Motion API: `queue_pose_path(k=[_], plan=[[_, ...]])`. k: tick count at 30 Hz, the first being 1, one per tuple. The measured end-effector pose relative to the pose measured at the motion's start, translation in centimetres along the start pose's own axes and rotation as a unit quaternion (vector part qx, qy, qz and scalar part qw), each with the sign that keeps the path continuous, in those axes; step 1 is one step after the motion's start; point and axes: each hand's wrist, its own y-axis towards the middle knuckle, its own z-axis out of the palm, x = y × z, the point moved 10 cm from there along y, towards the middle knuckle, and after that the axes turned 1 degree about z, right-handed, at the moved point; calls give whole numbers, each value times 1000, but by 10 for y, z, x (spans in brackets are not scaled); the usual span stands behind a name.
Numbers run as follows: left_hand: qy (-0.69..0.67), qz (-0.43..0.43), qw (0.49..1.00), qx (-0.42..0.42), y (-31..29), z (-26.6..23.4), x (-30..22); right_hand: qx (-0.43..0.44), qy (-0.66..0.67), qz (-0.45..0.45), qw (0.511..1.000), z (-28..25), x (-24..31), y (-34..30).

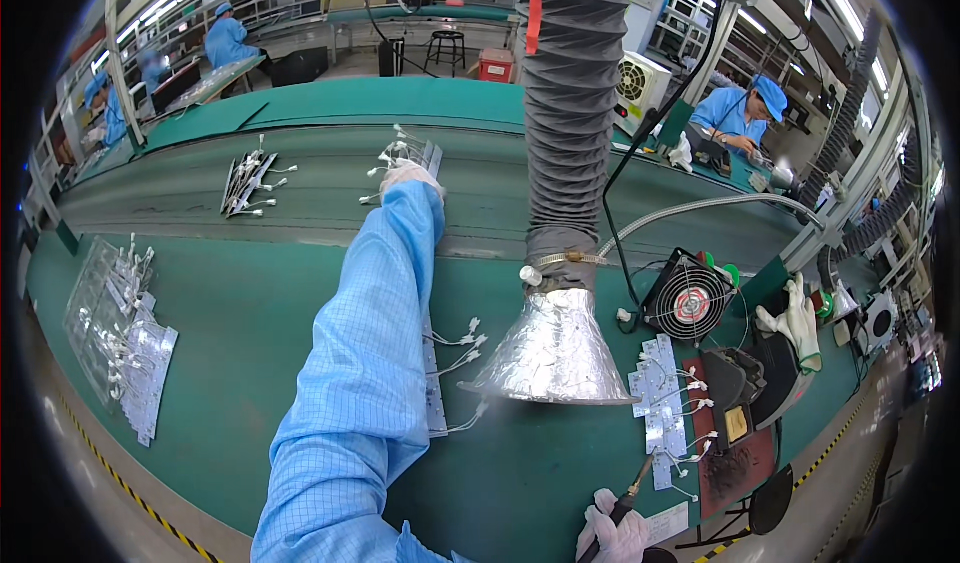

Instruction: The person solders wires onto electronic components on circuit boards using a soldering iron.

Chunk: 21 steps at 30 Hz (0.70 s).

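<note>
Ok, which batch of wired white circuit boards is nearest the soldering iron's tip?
The right-hand batch, between the foil-covered hood and the red mat. The soldering iron has its tip near that batch's lower end; the others lie farther left.

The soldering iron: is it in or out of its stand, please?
Out: the right hand holds the soldering iron, apart from the black stand.

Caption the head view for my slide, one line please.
White-gloved left hand at narrow grey wired strips; white-gloved right hand holding a black-handled soldering iron near pale wired boards.
</note>
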Motion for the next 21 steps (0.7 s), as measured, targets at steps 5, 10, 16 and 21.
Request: queue_pose_path(k=[5,10,16,21], plan=[[-51,4,998,-35,22,-8,38,-28,17,-58,998,-5,11,6],[-19,31,999,-4,16,-41,55,-33,21,-57,998,-10,12,3],[-166,189,967,42,-55,-115,122,-59,33,-73,995,-15,14,-6],[-249,220,931,150,-191,-151,208,-97,17,-90,991,-27,19,-6]])
